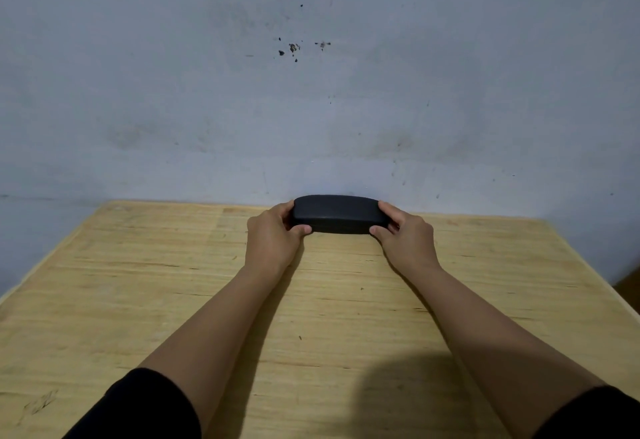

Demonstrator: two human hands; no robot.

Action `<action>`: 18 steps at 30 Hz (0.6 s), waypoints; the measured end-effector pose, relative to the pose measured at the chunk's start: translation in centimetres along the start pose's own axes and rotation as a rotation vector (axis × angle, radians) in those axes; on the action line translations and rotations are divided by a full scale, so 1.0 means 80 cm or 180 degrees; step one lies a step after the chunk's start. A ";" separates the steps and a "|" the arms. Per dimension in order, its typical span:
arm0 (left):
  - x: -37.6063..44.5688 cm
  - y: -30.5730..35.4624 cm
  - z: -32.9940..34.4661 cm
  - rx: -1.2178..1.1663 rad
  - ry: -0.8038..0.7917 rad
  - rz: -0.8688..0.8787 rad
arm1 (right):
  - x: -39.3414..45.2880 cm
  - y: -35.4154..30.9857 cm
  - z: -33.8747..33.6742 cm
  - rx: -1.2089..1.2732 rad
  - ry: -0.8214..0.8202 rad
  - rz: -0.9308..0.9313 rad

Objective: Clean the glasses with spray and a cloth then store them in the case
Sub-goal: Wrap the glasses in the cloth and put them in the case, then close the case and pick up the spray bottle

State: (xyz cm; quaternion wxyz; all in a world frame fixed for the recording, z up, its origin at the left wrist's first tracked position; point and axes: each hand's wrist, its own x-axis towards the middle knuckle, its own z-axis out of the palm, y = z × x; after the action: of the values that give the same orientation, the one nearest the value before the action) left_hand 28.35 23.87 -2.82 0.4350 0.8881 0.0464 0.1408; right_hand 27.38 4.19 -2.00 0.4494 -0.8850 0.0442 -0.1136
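A closed black oblong glasses case (337,214) sits at the far edge of a pale wooden tabletop (138,300), gripped at either end by left hand (273,236) and right hand (405,236).

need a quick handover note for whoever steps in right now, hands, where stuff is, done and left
Left hand grips the left end of the closed black oblong hard glasses case; right hand grips its right end.
The case sits at the far edge of the light wooden table, close to the grey wall.
Glasses, spray and cloth are not in view; whether the glasses are inside the case cannot be told.
Done: the case is shut.
Left: if the glasses are inside, nothing but letting go; otherwise open the case and run the whole job.
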 end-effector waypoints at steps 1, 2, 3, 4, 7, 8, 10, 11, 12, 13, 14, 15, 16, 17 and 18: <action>-0.001 0.001 0.000 0.0119 -0.0045 0.0031 | -0.001 -0.001 -0.002 -0.0186 -0.0042 -0.0080; -0.002 0.003 -0.001 0.0273 -0.0111 0.0076 | -0.002 -0.001 -0.003 -0.0427 -0.0114 -0.0176; -0.003 0.006 -0.002 0.0423 -0.0181 0.0134 | -0.005 -0.002 -0.005 -0.0676 -0.0202 -0.0257; -0.004 0.009 -0.003 0.0546 -0.0237 0.0178 | -0.008 -0.003 -0.007 -0.0909 -0.0288 -0.0298; -0.014 0.018 -0.009 0.1056 -0.0309 0.0243 | -0.020 -0.006 -0.013 -0.1533 -0.0372 -0.0330; -0.020 0.023 -0.012 0.1284 -0.0322 0.0234 | -0.025 -0.009 -0.016 -0.1736 -0.0376 -0.0315; -0.033 0.031 -0.019 0.1738 -0.0302 0.0343 | -0.038 -0.016 -0.025 -0.2016 -0.0381 -0.0260; -0.040 0.036 -0.023 0.1965 -0.0292 0.0490 | -0.045 -0.021 -0.029 -0.2097 -0.0365 -0.0269; -0.047 0.041 -0.027 0.2144 -0.0309 0.0631 | -0.053 -0.025 -0.034 -0.2158 -0.0334 -0.0328; -0.051 0.045 -0.031 0.2252 -0.0315 0.0738 | -0.062 -0.030 -0.039 -0.2205 -0.0297 -0.0416; -0.056 0.052 -0.036 0.2238 -0.0288 0.0758 | -0.071 -0.036 -0.044 -0.2251 -0.0256 -0.0501; -0.062 0.061 -0.042 0.2201 -0.0247 0.0757 | -0.079 -0.041 -0.049 -0.2298 -0.0212 -0.0579; -0.069 0.070 -0.047 0.2188 -0.0202 0.0791 | -0.087 -0.046 -0.055 -0.2337 -0.0162 -0.0641; -0.076 0.079 -0.052 0.2188 -0.0147 0.0879 | -0.095 -0.052 -0.061 -0.2365 -0.0126 -0.0680; -0.085 0.089 -0.057 0.2209 -0.0093 0.0979 | -0.102 -0.058 -0.069 -0.2382 -0.0104 -0.0697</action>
State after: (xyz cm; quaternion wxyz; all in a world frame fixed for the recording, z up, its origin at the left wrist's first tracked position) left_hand 20.25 21.52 4.01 0.0827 0.9812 -0.0488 0.1676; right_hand 18.01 4.08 3.53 0.0814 -0.9889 -0.0193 -0.1229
